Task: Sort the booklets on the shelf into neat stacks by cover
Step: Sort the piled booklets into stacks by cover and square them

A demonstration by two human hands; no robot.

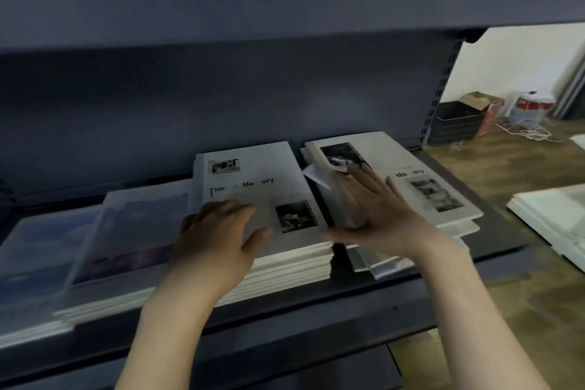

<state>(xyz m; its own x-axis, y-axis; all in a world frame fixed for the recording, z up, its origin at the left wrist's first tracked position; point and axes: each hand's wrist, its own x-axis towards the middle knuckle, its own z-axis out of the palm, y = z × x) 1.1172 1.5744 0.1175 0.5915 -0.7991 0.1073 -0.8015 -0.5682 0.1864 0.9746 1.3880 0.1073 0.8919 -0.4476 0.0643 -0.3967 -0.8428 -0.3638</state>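
Shelf (395,307): dark grey metal, bearing four piles of booklets
Blue-cover piles (126,231): two, at the left, overlapping
White middle stack (253,180): neat, beside the blue ones
Right pile (421,174): same white cover, askew, loose sheets poking out
Left hand (215,237): flat on the middle stack, fingers relaxed, gripping nothing
Right hand (380,212): fingers spread straight against the right pile's near edge

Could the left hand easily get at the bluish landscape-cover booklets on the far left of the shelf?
Probably yes. The left hand rests on the white "Time Memory" booklet stack, right beside the bluish landscape-cover booklets. Those lie uncovered on the grey metal shelf, with nothing between.
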